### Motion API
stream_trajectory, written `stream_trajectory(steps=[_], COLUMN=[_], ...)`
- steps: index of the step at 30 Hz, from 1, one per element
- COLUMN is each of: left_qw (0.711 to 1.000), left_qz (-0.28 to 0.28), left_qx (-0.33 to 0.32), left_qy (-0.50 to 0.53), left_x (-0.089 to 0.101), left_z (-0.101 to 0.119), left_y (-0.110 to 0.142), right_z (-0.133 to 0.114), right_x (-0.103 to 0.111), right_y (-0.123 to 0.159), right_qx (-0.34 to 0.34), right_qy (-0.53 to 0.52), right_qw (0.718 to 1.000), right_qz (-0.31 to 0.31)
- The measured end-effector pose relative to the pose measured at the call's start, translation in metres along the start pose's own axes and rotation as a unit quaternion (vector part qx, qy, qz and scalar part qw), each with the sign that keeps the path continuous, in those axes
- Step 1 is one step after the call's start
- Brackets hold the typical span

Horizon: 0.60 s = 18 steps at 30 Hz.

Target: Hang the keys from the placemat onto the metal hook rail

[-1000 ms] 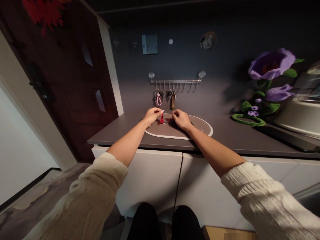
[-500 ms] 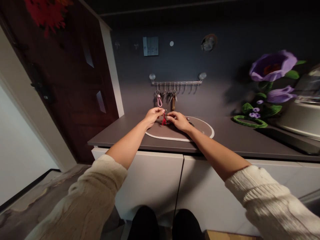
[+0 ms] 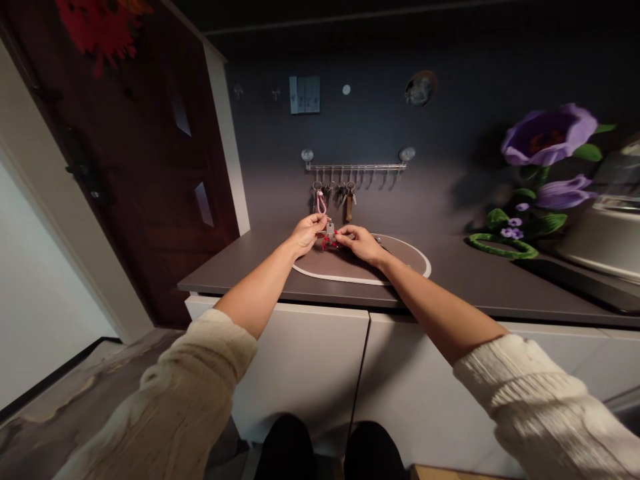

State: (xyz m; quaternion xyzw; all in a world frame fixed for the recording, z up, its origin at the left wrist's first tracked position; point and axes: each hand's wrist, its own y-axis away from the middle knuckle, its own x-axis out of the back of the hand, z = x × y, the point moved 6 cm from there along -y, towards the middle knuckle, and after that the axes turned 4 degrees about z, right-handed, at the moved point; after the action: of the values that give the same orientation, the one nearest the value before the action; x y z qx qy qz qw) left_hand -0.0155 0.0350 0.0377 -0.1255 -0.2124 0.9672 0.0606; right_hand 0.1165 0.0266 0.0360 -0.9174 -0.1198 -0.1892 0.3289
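Pinching a key [image 3: 330,229] near its top, the left hand [image 3: 305,235] has thumb and finger nearly together; the right hand [image 3: 362,244], likewise narrowed, pinches the red cord [image 3: 326,243] just beside it. The key is over the mat's [image 3: 400,257] ten o'clock side, the rack [image 3: 357,167] at one o'clock beyond.

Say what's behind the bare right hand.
Beyond it show the brown, white-rimmed oval mat and a small dark item, partly hidden; whatever the right hand covers cannot be seen.

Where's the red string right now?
In the head view, the red string is between the left hand and the right hand, over the left part of the oval mat, below the pink strap.
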Motion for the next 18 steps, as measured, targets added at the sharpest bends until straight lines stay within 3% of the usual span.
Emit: stream_trajectory(steps=[7, 13, 18], left_qw=[1.000, 0.999, 0.996], left_qz=[0.003, -0.022, -0.066], left_qx=[0.018, 0.039, 0.050], left_qy=[0.014, 0.003, -0.021], left_x=[0.003, -0.004, -0.012], left_z=[-0.004, -0.004, -0.005], left_y=[-0.002, 0.003, 0.009], right_z=[-0.001, -0.002, -0.008], right_x=[0.011, 0.016, 0.017], right_y=[-0.001, -0.002, -0.001], right_qx=[-0.057, -0.093, -0.080], right_qy=[-0.159, -0.207, -0.246], right_qw=[0.984, 0.971, 0.963], right_qz=[0.057, 0.078, 0.072])
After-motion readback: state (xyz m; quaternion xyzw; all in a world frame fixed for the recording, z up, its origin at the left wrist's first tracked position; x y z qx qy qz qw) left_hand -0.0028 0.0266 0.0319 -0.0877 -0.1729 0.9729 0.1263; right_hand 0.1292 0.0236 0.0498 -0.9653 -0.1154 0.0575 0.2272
